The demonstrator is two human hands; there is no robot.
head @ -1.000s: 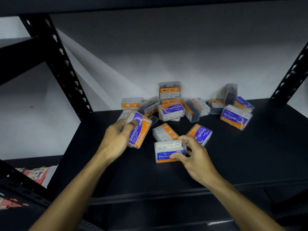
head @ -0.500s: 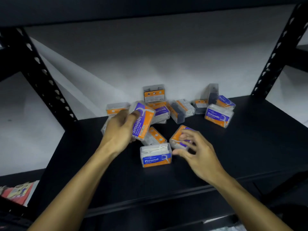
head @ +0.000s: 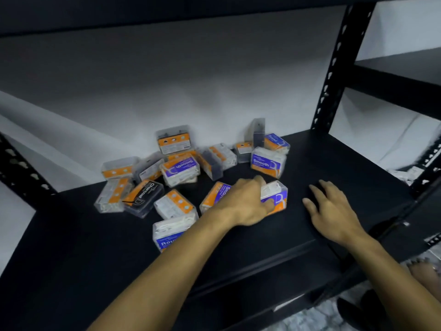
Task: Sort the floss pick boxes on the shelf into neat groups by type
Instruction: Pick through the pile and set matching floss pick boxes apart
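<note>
black metal shelf [head: 334,163] against a pale wall carries the whole job. left hand [head: 245,204] reaches across and grips a clear floss box [head: 276,199] with a purple-and-orange label, set on the bare right part of the shelf near a smooth box [head: 267,162]. right hand [head: 334,209] lies just beside it, fingers spread flat and holding nothing. further left, a round box [head: 169,235], a charcoal box [head: 143,197] and the mixed pile [head: 181,163] sit jumbled by the wall, so sorting looks barely begun.
</note>
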